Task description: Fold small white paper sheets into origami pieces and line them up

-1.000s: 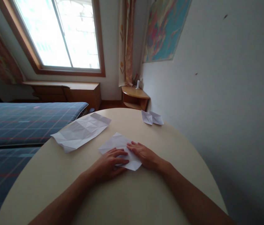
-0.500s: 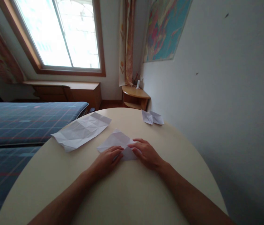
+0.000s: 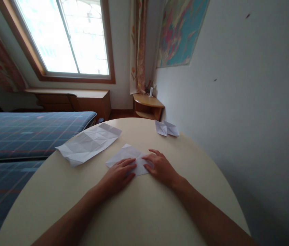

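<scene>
A folded sheet of white paper (image 3: pixel 129 152) lies on the round table between my hands, its pointed far corner turned away from me. My left hand (image 3: pixel 121 172) rests on the paper's near left part, fingers flat and slightly apart. On the right side of the sheet, my right hand (image 3: pixel 161 167) touches it with thumb and fingertips, the fingers spread and one raised off the paper. Creases run across the part between the two hands. My fingers hide the left and right portions of the near edge.
A larger creased white sheet (image 3: pixel 89 143) lies at the table's left edge. Two small folded paper pieces (image 3: pixel 167 128) stand at the far right. The pale round table (image 3: pixel 144 212) is beside a bed with a blue plaid mattress (image 3: pixel 31 133) and a white wall (image 3: pixel 249 119).
The raised near flap of the folded paper now lies flatter, and its far tip sits slightly lower. My right hand's fingers have spread, and my left fingers have shifted slightly over the paper.
</scene>
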Action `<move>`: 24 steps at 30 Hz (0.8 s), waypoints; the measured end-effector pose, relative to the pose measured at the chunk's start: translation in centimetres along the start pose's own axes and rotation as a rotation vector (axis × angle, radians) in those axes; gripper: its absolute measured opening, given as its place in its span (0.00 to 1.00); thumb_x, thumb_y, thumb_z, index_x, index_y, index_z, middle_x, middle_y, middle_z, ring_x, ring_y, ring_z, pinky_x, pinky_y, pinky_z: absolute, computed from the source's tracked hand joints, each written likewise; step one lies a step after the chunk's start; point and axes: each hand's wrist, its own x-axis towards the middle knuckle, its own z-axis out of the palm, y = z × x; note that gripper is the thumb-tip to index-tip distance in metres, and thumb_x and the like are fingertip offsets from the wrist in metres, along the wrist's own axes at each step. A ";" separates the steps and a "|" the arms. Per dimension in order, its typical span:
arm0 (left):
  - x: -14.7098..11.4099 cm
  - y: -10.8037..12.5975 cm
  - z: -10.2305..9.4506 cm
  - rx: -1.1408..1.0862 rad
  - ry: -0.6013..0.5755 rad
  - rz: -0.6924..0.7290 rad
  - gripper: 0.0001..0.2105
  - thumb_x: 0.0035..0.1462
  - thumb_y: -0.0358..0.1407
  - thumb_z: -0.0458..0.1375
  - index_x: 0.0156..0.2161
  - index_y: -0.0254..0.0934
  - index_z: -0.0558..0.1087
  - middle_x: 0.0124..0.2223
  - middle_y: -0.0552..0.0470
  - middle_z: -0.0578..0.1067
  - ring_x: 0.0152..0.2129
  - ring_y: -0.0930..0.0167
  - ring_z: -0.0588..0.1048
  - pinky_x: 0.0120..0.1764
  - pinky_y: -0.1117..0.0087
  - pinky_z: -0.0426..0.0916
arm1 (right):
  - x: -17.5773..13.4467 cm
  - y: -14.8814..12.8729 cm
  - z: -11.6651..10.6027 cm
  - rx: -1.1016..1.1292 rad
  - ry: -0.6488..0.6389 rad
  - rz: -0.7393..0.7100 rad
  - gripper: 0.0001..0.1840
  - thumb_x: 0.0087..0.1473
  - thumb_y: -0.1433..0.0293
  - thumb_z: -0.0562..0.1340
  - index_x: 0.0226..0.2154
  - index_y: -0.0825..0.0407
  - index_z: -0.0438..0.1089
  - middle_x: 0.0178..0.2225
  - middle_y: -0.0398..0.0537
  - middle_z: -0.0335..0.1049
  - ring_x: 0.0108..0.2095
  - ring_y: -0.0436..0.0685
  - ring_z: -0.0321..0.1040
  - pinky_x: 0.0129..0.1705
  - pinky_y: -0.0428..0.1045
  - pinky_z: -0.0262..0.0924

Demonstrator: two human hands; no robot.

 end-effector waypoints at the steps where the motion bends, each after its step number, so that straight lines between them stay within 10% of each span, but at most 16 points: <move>1: -0.1 0.0 0.0 0.020 -0.016 0.020 0.20 0.63 0.39 0.53 0.59 0.42 0.69 0.64 0.47 0.66 0.62 0.60 0.64 0.62 0.53 0.59 | 0.0 -0.4 -0.1 -0.019 -0.004 -0.017 0.18 0.58 0.71 0.62 0.51 0.49 0.73 0.51 0.51 0.74 0.62 0.64 0.57 0.63 0.62 0.54; 11: 0.0 1.3 -0.4 0.147 -0.035 -0.013 0.29 0.60 0.38 0.55 0.66 0.46 0.59 0.66 0.49 0.63 0.62 0.59 0.61 0.61 0.54 0.58 | -1.5 -5.1 2.2 -0.014 -0.226 -0.028 0.34 0.68 0.57 0.47 0.68 0.60 0.48 0.69 0.60 0.43 0.69 0.64 0.42 0.68 0.62 0.43; 24: -0.3 0.9 -0.4 0.172 -0.053 0.007 0.25 0.62 0.40 0.53 0.64 0.43 0.63 0.66 0.48 0.63 0.60 0.56 0.62 0.60 0.49 0.59 | -0.7 -1.8 1.5 -0.165 -0.185 0.205 0.37 0.64 0.57 0.52 0.67 0.63 0.51 0.69 0.64 0.43 0.70 0.67 0.38 0.69 0.66 0.35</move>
